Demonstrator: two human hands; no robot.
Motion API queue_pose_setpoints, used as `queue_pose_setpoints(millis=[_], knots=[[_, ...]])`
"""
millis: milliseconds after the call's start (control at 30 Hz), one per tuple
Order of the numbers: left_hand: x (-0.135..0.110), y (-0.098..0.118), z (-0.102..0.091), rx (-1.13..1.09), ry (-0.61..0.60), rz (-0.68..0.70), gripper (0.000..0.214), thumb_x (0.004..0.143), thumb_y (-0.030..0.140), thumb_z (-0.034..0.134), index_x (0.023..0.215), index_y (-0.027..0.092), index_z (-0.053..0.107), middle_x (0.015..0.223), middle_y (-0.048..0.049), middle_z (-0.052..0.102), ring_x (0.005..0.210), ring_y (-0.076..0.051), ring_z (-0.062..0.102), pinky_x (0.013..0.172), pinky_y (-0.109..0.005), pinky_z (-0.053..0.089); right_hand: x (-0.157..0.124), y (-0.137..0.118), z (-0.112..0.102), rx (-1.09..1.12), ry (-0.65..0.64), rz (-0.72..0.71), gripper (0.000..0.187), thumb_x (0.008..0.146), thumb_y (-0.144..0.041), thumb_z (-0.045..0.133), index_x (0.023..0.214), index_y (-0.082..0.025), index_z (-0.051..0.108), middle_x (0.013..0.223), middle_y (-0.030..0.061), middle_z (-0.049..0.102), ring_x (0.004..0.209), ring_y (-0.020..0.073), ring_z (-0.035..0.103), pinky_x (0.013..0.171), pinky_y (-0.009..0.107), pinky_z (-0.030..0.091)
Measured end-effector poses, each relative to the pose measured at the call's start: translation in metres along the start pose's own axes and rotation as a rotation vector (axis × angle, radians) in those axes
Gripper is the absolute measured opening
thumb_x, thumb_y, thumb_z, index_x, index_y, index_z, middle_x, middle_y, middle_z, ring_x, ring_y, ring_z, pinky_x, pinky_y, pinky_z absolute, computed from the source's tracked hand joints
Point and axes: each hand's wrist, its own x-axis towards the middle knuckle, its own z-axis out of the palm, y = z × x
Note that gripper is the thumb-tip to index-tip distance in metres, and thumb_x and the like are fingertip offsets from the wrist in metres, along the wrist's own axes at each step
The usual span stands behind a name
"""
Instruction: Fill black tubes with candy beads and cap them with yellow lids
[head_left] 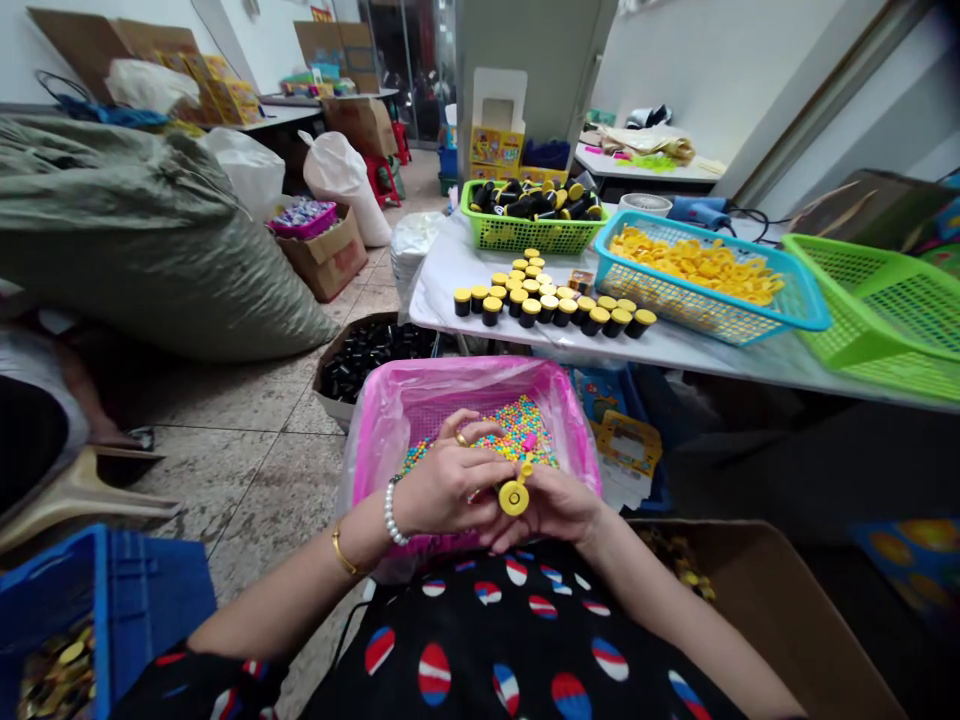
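Over a pink basket lined with clear plastic (pixel 375 400), both my hands meet around a yellow round plastic cap (pixel 514 498). A narrow yellow stem rises from the cap, with a small pink piece (pixel 529 441) near its top. My left hand (pixel 450 480) has its fingertips closed at the cap's left side, the upper fingers bent and raised. Closed around the cap from the right and below is my right hand (pixel 559 505); some of its fingers are hidden. Small multicoloured beads (pixel 517 425) lie in the basket beneath the hands.
Several black tubs with yellow lids (pixel 529 312) stand on the white table (pixel 450 265). Behind them are a green basket of black-and-yellow pieces (pixel 536 235) and a blue basket of yellow parts (pixel 712 325). A box of black pieces (pixel 375 355) stands left; an open carton (pixel 780 600) is right.
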Motion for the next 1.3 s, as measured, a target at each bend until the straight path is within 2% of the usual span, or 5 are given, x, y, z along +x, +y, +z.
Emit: queue_pose_setpoints(millis=[300,467,633,900,1300], knots=[[0.001,-0.003,0.008,-0.011,-0.076,-0.074,0.033,0.070,0.022,0.061,0.102,0.025,0.068,0.084,-0.0014,0.074,0.112,-0.026,0.056,0.109,-0.048,0.022,0.000,0.008,-0.005,0.047,0.003,0.070,0.057,0.076,-0.060,0.059,0.092,-0.006,0.067,0.083,0.0164,0.075,0.084,0.0281,0.073,0.074,0.036,0.057],[-0.001,-0.003,0.011,0.040,-0.059,-0.111,0.019,0.072,0.024,0.062,0.090,0.021,0.069,0.083,-0.0045,0.072,0.105,-0.025,0.058,0.105,-0.046,0.026,0.007,0.011,0.010,-0.146,0.343,-0.070,0.036,0.074,-0.044,0.067,0.083,-0.009,0.065,0.067,0.0097,0.072,0.061,0.0215,0.071,0.058,0.033,0.058],[-0.002,0.004,0.012,0.026,0.046,-0.212,0.023,0.074,0.028,0.065,0.096,0.021,0.067,0.088,-0.0045,0.071,0.103,-0.025,0.056,0.102,-0.047,0.029,0.012,0.014,0.026,-0.243,0.521,-0.230,0.044,0.076,-0.056,0.062,0.075,-0.012,0.060,0.050,0.0031,0.063,0.040,0.0153,0.061,0.044,0.027,0.053],[0.002,0.012,0.006,0.039,0.092,-0.231,0.024,0.074,0.025,0.064,0.098,0.019,0.067,0.087,-0.0051,0.069,0.093,-0.023,0.057,0.093,-0.043,0.036,-0.003,-0.004,0.020,0.023,0.105,-0.095,0.050,0.084,-0.060,0.050,0.093,-0.012,0.063,0.076,0.0096,0.071,0.071,0.0214,0.069,0.068,0.037,0.056],[0.000,0.019,0.007,0.031,0.103,-0.201,0.026,0.074,0.023,0.063,0.100,0.019,0.067,0.089,-0.0047,0.068,0.088,-0.021,0.056,0.091,-0.043,0.036,-0.005,0.000,0.013,0.024,0.042,-0.155,0.016,0.072,-0.016,0.069,0.087,-0.012,0.065,0.078,0.0044,0.068,0.072,0.0168,0.067,0.079,0.039,0.055]])
